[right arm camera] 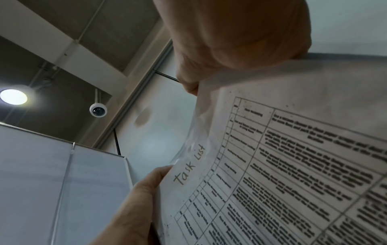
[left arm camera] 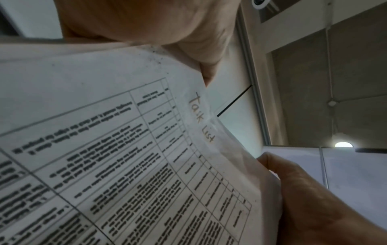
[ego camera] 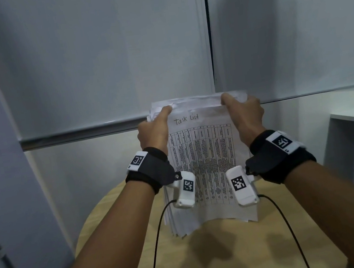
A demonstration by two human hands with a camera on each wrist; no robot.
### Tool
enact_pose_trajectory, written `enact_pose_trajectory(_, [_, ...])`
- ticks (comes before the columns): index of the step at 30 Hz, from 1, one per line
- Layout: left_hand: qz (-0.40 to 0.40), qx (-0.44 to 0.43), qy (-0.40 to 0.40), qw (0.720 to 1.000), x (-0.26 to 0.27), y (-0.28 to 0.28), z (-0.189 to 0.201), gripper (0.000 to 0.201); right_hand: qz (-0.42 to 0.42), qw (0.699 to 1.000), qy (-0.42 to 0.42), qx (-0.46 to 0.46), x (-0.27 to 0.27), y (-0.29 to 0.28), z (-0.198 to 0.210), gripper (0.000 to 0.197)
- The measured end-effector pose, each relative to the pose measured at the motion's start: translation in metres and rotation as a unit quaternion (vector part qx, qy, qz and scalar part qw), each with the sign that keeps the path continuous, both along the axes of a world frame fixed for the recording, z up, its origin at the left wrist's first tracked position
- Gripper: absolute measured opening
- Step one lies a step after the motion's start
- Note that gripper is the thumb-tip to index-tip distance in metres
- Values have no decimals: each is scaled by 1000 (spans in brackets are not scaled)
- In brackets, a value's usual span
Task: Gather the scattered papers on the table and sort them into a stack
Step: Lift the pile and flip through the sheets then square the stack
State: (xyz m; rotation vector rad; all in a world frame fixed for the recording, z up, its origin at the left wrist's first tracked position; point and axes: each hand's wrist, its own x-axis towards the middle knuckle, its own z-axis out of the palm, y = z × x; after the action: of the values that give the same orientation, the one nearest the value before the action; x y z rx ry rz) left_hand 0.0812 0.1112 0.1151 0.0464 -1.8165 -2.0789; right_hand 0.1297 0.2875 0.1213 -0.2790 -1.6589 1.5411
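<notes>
Papers (ego camera: 202,153) stand gathered upright, top corners pinched by my left hand (ego camera: 152,133) and right hand (ego camera: 247,115); I judge edge-squaring on the surface (ego camera: 214,255) remains.

Upright paper stack (ego camera: 206,161), "Task List" sheet facing, bottom edges on table (ego camera: 214,255)

Pale wall panels (ego camera: 89,55) stand behind the round wooden table (ego camera: 215,266). Above it hang a dome camera (right arm camera: 98,110) and a lit ceiling lamp (right arm camera: 13,96).

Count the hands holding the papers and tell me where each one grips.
2. The left hand pinches the papers at the top left corner; the right hand pinches them at the top right corner. No other hand shows.
</notes>
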Motion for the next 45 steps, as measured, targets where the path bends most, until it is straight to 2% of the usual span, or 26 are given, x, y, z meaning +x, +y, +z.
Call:
enact_pose_trajectory(3, [-12,13,1,1000,0,-1,0,45,-7,1000,10,16,0,2,5,20])
enact_pose_trajectory(6, [-11,2,4,1000,0,-3,1,34,-23,997,24,75,-2,6,9,31])
enact_pose_trajectory(8, [-15,-1,4,1000,0,-5,1,30,-19,994,24,103,-3,10,11,30])
enact_pose_trajectory(12, [-46,4,4,999,-1,-6,0,42,-16,995,11,99,-3,13,14,18])
enact_pose_trajectory(15, [-54,22,8,998,0,-3,0,69,-20,997,10,74,-6,11,10,18])
enact_pose_trajectory(16, [-49,24,6,999,-1,-2,1,72,-23,997,13,68,-6,10,8,17])
enact_pose_trajectory(18, [-35,25,7,999,-4,-1,0,76,-27,998,24,60,-7,12,3,17])
enact_pose_trajectory(20, [-14,11,17,1000,-8,0,-3,66,-16,998,43,38,-6,13,1,18])
enact_pose_trajectory(23, [8,8,49,999,-8,2,-7,48,35,997,66,12,-1,19,-7,39])
enact_pose_trajectory(26, [12,14,73,997,-9,-1,-11,54,190,975,114,8,0,33,-29,81])
enact_pose_trajectory(28, [19,16,83,996,-8,-4,-11,54,279,956,87,36,-3,46,-52,102])
enact_pose_trajectory(31, [22,11,88,996,-9,-4,-14,56,328,936,-17,125,-2,55,-83,98])
enact_pose_trajectory(34, [-14,-2,85,996,-3,-5,-9,61,291,944,-64,145,-4,57,-104,93])
enact_pose_trajectory(37, [-90,-28,84,992,-5,-14,-16,77,253,961,-48,103,-6,50,-111,70])
enact_pose_trajectory(40, [-228,-71,75,968,-15,-34,-54,104,241,967,-48,73,-1,43,-110,53])
enact_pose_trajectory(41, [-251,-109,67,960,-14,-41,-69,98,246,966,-48,67,0,41,-110,51])
enact_pose_trajectory(43, [-255,-195,59,945,-13,-47,-98,67,262,962,-52,64,1,36,-106,53])
enact_pose_trajectory(45, [-237,-174,73,953,-15,-44,-118,54,281,955,-65,72,0,30,-101,55])
